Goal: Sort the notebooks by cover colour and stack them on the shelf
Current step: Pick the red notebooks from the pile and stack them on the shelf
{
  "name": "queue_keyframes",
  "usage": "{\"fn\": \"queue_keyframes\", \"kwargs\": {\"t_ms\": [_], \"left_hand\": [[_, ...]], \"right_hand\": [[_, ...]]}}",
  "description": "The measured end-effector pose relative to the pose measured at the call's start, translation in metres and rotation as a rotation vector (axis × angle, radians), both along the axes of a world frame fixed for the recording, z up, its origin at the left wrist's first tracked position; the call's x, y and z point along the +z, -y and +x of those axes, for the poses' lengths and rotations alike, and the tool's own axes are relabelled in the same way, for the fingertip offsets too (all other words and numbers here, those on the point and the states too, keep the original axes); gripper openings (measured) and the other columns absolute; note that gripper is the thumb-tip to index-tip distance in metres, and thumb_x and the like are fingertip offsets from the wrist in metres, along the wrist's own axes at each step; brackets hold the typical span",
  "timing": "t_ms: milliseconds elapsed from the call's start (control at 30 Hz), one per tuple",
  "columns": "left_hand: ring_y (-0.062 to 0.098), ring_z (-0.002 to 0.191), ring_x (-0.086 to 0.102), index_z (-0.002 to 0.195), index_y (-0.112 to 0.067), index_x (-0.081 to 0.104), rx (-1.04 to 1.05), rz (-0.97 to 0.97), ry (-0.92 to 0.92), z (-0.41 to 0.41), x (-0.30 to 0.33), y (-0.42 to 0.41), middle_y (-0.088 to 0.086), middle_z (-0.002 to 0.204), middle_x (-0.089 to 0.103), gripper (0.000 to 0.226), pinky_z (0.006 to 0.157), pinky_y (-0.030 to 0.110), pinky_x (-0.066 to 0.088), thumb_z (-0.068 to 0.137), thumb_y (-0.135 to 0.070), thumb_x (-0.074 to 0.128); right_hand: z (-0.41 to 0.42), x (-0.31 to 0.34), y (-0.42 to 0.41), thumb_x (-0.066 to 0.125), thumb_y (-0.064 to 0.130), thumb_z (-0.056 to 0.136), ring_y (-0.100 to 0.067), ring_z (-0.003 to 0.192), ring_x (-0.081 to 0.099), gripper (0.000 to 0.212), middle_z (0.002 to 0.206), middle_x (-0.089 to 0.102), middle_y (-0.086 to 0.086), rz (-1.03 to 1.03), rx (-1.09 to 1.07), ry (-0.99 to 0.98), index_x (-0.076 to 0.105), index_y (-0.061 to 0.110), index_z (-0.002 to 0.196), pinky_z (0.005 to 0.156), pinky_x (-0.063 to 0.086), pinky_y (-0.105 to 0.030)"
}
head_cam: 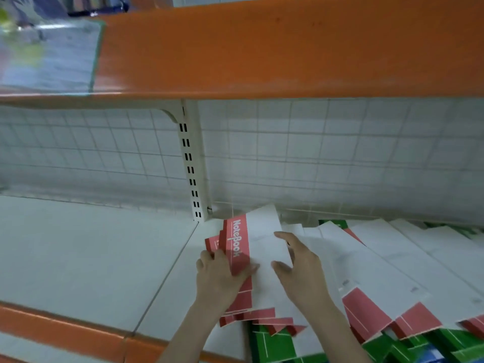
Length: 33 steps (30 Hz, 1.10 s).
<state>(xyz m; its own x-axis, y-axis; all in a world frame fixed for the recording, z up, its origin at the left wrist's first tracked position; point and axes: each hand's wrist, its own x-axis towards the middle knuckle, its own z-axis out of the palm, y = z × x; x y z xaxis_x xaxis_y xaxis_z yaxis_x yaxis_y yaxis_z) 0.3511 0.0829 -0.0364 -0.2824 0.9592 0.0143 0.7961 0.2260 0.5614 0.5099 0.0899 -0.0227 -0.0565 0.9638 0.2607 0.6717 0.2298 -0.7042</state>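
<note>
A fanned stack of red-and-white notebooks lies on the white shelf, the top one showing "NoteBook" on its red band. My left hand grips the stack's left edge, thumb over the red band. Just right of it, my right hand hovers with its fingers spread and curved over the top white cover. More red-and-white notebooks lie overlapping to the right. Green-covered notebooks sit under them at the front, and more green shows at the back right.
An orange upper shelf overhangs the workspace. A white slotted upright and a wire grid back panel stand behind. The lower shelf has an orange front lip. A glass panel sits on the upper left.
</note>
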Motion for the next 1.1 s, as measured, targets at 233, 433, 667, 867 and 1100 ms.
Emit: {"fn": "queue_keyframes", "kwargs": {"t_ms": [233,433,667,867,1100], "left_hand": [[0.023,0.118,0.040,0.133,-0.016,0.044,-0.028,0.082,0.146,-0.011,-0.007,0.003,0.005,0.121,0.039,0.038,0.103,0.036,0.039,0.096,-0.027,0.047],[0.024,0.117,0.046,0.131,-0.020,0.047,-0.116,0.051,0.213,-0.020,-0.005,0.006,0.005,0.121,0.041,0.035,0.104,0.040,0.041,0.097,-0.022,0.048],[0.024,0.107,0.055,0.121,-0.017,0.055,-0.142,-0.006,0.349,-0.025,0.001,0.001,0.007,0.116,0.055,0.040,0.094,0.036,0.048,0.086,-0.035,0.063],[0.011,0.078,0.059,0.093,-0.019,0.065,-0.022,-0.064,0.694,-0.042,0.009,-0.007,-0.006,0.081,0.064,0.042,0.065,0.022,0.044,0.081,0.015,0.043],[0.022,0.069,0.058,0.087,-0.009,0.066,0.110,-0.138,0.960,-0.053,0.015,-0.013,0.008,0.074,0.064,0.039,0.064,0.025,0.047,0.084,0.017,0.038]], "right_hand": [[0.006,-0.002,-0.006,0.057,-0.007,0.082,0.000,0.073,0.062,0.057,0.119,0.062,0.012,-0.002,-0.139,-0.189,0.053,0.029,0.125,0.054,0.042,-0.001],[0.009,0.007,0.000,0.056,-0.004,0.079,-0.018,0.100,0.061,0.047,0.132,0.056,-0.002,0.024,-0.338,0.187,0.061,0.021,0.119,0.082,0.048,-0.022],[-0.051,0.019,0.020,0.050,0.043,0.090,-0.012,0.107,0.053,0.031,0.111,0.058,0.007,0.013,-0.054,0.436,0.054,0.023,0.114,0.093,0.042,-0.026],[-0.087,0.025,0.016,0.059,0.032,0.088,-0.028,0.115,0.045,0.051,0.126,0.046,-0.011,-0.198,-0.086,0.716,0.040,0.011,0.130,0.096,0.042,-0.039],[-0.102,0.025,0.006,0.051,0.015,0.092,-0.029,0.104,0.057,0.038,0.117,0.056,-0.014,-0.064,-0.109,0.778,0.042,0.005,0.127,0.082,0.048,-0.033]]}}
